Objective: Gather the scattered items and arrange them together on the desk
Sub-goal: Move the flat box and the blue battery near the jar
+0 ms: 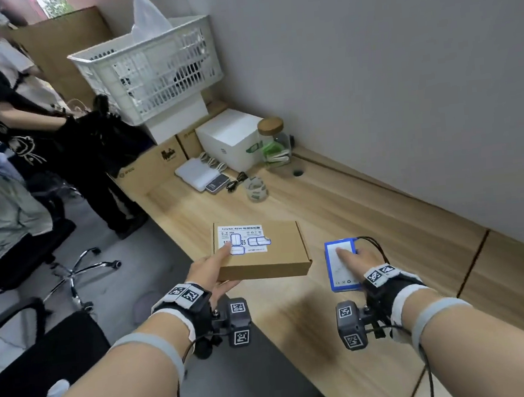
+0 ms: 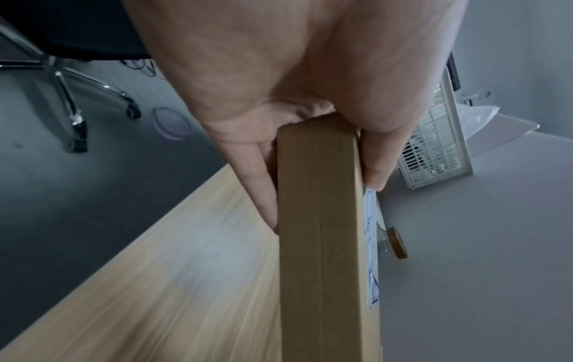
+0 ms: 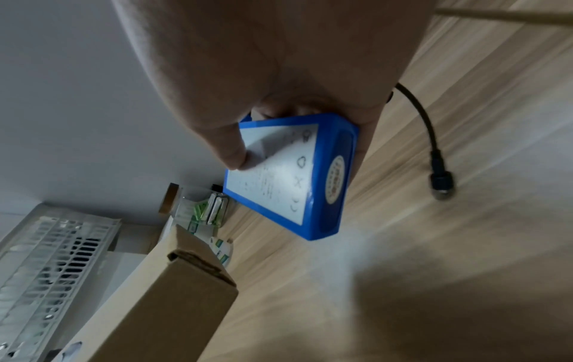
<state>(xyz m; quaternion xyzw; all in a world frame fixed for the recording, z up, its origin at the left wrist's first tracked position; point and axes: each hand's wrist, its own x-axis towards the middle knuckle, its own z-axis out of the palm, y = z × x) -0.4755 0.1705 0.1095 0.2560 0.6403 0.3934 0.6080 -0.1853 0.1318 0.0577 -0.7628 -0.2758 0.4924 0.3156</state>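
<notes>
My left hand [image 1: 211, 270] grips a flat kraft cardboard box [image 1: 260, 250], my right hand [image 1: 359, 258] a glossy blue battery pack [image 1: 342, 265], above the woodgrain table [image 1: 382, 207].

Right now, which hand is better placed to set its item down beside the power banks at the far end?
Probably the left hand: its cardboard box is on the side nearer the power banks.

White basket [image 1: 151, 71] atop stacked boxes at the desk's far end. Office chair [image 1: 80, 271] on grey floor. A person in black [image 1: 8, 103] stands beside it.
</notes>
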